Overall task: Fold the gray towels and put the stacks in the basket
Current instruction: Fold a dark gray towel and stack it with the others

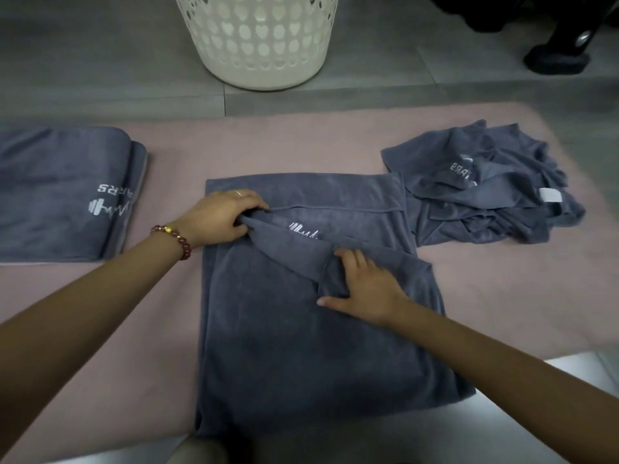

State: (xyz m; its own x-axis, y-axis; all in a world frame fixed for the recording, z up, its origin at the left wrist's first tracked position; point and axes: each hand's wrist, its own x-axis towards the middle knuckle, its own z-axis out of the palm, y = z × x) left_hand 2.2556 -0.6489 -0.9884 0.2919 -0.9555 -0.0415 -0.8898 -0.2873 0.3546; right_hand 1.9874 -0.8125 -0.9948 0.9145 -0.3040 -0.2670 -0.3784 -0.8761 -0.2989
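A gray towel (284, 329) lies spread in the middle of the pink-covered table (160, 296), its near end hanging over the front edge. My left hand (217, 216) grips a bunched fold at the towel's left side. My right hand (365, 286) holds the same fold further right, fingers tucked under the cloth and thumb out. A stack of folded gray towels (63, 195) lies at the left. A crumpled heap of gray towels (485, 189) lies at the right. The white perforated basket (261, 38) stands on the floor beyond the table.
Gray tiled floor (100, 61) runs behind the table. A dark object (556, 58) stands on the floor at the top right. The table's bare white corner (569, 366) shows at the right front.
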